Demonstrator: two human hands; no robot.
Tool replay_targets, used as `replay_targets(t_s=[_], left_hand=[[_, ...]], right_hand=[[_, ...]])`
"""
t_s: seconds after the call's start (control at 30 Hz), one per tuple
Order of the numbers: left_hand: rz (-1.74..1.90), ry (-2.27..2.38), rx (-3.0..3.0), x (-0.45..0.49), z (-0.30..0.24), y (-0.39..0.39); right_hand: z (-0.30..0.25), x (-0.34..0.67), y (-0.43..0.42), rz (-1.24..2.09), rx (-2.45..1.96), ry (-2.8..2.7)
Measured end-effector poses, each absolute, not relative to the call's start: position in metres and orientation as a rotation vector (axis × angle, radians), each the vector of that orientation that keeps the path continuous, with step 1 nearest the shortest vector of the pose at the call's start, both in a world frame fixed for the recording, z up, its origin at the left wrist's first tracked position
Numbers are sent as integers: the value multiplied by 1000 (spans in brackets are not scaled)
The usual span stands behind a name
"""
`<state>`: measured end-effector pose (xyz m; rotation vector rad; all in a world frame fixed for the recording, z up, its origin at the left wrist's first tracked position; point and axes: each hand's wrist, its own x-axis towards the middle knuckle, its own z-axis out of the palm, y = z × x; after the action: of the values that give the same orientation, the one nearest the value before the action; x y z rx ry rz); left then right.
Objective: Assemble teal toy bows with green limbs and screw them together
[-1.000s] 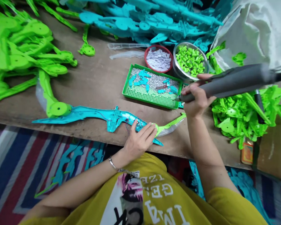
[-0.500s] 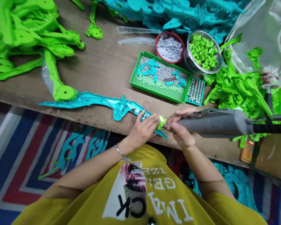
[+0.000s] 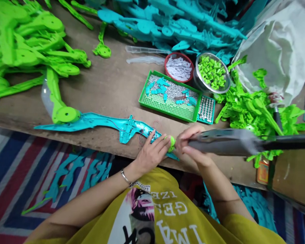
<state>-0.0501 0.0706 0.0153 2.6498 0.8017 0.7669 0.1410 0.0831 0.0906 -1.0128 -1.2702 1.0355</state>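
My left hand (image 3: 151, 150) lies over the right end of a long turquoise plastic shell (image 3: 99, 121), its fingers curled onto the shell and holding it down. Thin wires and small parts show inside the shell. Just beyond the fingertips sits a lime-green piece (image 3: 171, 143) on the shell's end. In my right hand (image 3: 193, 144), wrapped round its front, is a grey power screwdriver (image 3: 223, 142) held almost level. Its tip points left at the green piece; whether it touches a screw is hidden by my fingers. A lime-green arm part (image 3: 66, 114) rests across the shell's left end.
Behind the shell stand a green basket (image 3: 167, 113) of screws and turquoise bits, a small tray (image 3: 205, 109) of metal discs, a red basket (image 3: 179, 67) and a metal bowl (image 3: 213, 73). Green parts (image 3: 27, 44) pile at left, turquoise shells (image 3: 167, 27) at back.
The view has shifted, so the table's things appear lower and slightly left. Both hands keep their holds, and the screwdriver still points at the green piece.
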Motion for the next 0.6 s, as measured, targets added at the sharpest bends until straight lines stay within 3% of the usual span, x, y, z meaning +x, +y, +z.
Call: replay_targets(t_s=[0.2,0.6], left_hand=[[643,922,2779,-39,26,64],[553,836,2854,-28,23,61]], right_hand=[[85,178,157,410,-1012,-933],[44,201,192,364,-1166,-920]])
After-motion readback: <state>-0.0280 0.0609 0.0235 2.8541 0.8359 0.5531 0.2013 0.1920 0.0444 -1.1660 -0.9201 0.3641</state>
